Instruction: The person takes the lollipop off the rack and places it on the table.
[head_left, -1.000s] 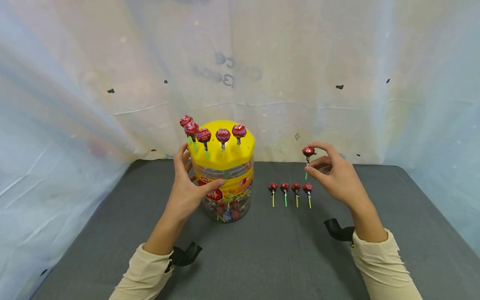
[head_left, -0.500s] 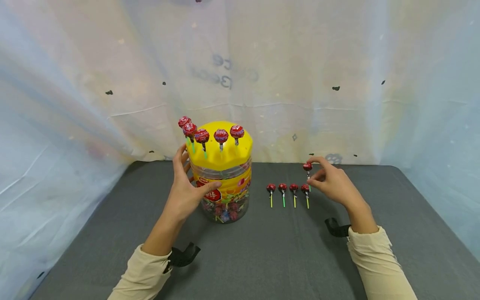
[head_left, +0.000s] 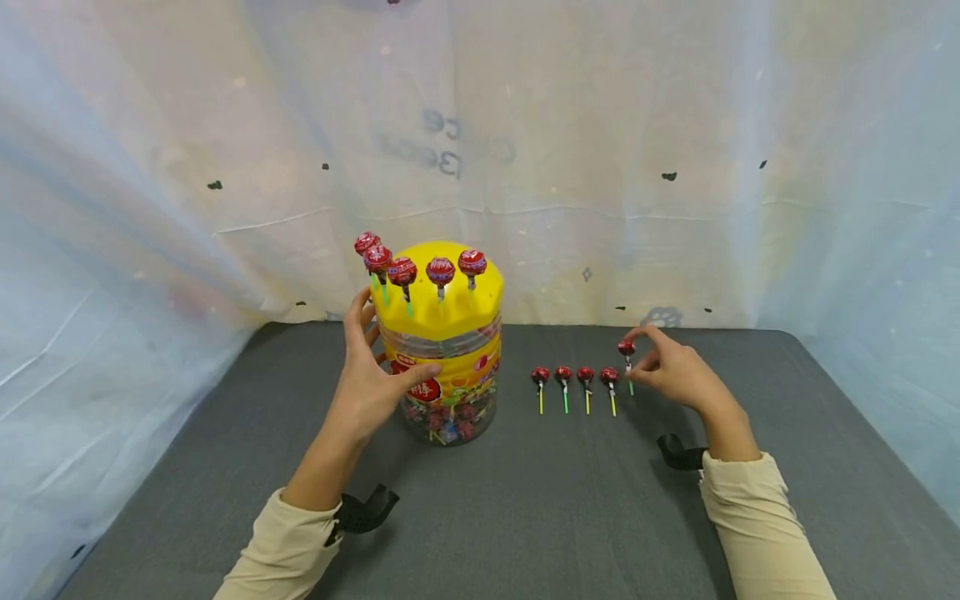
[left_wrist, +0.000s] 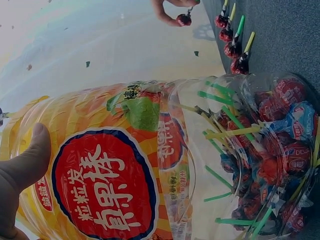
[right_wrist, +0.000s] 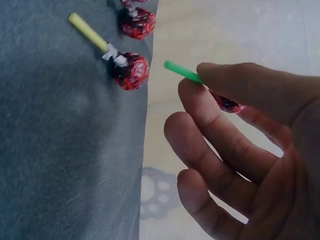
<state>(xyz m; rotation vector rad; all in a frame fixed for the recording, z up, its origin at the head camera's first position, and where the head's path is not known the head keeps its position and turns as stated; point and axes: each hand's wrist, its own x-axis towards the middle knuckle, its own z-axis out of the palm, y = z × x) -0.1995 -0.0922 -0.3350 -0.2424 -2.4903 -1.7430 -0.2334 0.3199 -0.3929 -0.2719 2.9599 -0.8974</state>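
Note:
My left hand [head_left: 363, 390] grips a clear plastic jar [head_left: 438, 343] with a yellow lid [head_left: 431, 321], thumb across the front label [left_wrist: 105, 185] and fingers round the far side. Several red-wrapped lollipops [head_left: 440, 271] stand upright on the lid. Between thumb and fingers, my right hand [head_left: 684, 377] pinches a lollipop [head_left: 627, 347] by its green stick [right_wrist: 182, 71], head up. It hangs just right of a row of lollipops lying on the table, beside the row's last lollipop [head_left: 609, 375]. Part of the held lollipop's head is hidden behind the thumb in the right wrist view.
Through the jar's lower wall, loose wrapped lollipops [left_wrist: 295, 157] show inside. The row lies with heads toward the back on a dark grey table [head_left: 517, 508]. A pale plastic curtain [head_left: 555, 150] stands behind the table edge. Black straps [head_left: 367, 510] hang at both wrists.
My right hand has lowered the held lollipop toward the table and shifted it slightly right, to the row's right end. The left hand stays on the jar.

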